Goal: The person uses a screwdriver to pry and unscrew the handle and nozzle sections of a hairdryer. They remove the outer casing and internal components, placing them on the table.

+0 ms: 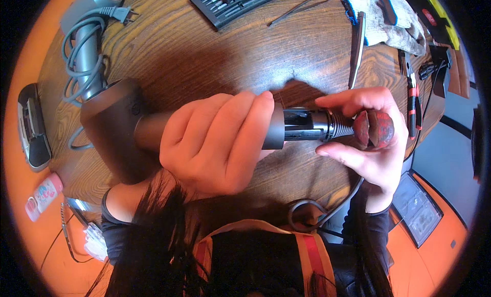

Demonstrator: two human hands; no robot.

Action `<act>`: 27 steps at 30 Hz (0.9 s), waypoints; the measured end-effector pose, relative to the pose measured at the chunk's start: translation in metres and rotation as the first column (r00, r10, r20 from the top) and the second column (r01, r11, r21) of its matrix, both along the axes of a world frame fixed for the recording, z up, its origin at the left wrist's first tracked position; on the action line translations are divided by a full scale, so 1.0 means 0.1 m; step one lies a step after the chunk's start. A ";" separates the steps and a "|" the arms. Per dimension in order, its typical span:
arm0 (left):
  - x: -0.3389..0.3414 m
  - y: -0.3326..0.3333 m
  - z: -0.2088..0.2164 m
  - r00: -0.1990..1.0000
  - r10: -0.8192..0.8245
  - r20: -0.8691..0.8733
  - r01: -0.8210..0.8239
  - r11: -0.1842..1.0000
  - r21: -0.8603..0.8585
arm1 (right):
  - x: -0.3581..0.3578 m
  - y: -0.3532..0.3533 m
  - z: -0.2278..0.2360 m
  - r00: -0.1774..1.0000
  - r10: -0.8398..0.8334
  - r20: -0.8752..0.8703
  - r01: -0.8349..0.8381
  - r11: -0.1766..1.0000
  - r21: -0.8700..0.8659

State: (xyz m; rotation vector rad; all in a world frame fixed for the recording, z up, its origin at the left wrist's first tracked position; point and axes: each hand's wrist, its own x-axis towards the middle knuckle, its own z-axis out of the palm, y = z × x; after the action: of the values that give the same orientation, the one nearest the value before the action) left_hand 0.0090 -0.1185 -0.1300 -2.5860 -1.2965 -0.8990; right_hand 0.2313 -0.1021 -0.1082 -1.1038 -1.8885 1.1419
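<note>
My left hand [215, 138] is wrapped round the handle of a dark grey hair dryer [107, 131], whose head lies to the left. From the handle's right end sticks out a black inner core [307, 126] with a ribbed cord sleeve [340, 126]. My right hand [381, 159] curls about this end, index finger and thumb on either side of the sleeve. A worn, red, rounded piece with a dark gap across it [378, 128] sits in the right hand; its kind and its far part are hidden. A grey cord [342, 207] loops below the right hand.
A second, grey hair dryer [91, 51] with a coiled cord stands upper left. A bit set [230, 8] lies at the far edge. Work gloves [399, 28], tweezers [358, 49] and red-handled pliers [413, 100] lie on the right. A pink bottle [43, 195] is at left.
</note>
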 end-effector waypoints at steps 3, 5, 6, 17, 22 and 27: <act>-0.04 0.02 -0.02 1.000 -0.015 -0.025 0.017 0.996 0.093 | -0.01 -0.02 0.03 0.988 -0.046 0.150 0.042 0.999 0.029; -0.05 0.02 -0.03 1.000 -0.013 -0.025 0.016 0.991 0.131 | -0.02 -0.01 0.03 0.985 -0.008 0.170 -0.016 0.990 0.142; -0.05 0.02 -0.03 1.000 -0.009 -0.023 0.012 0.992 0.123 | -0.01 -0.01 0.03 0.981 0.020 0.193 -0.058 0.979 0.197; -0.06 0.07 -0.02 1.000 -0.013 0.006 0.012 0.991 0.135 | -0.01 -0.03 0.03 0.982 -0.031 0.187 -0.007 0.981 0.196; -0.05 0.12 -0.04 0.998 0.009 0.056 -0.022 0.975 0.222 | -0.05 -0.05 0.03 0.993 -0.057 0.106 0.019 0.944 0.329; -0.06 0.16 -0.02 0.995 -0.020 0.094 -0.006 0.964 0.267 | -0.07 -0.12 0.05 0.990 -0.075 0.115 0.006 0.864 0.504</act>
State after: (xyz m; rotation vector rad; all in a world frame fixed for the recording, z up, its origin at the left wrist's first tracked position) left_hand 0.0033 -0.1028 -0.1322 -2.3665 -1.1008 -1.1271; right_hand 0.2241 -0.1142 -0.1031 -0.9259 -2.0893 0.5029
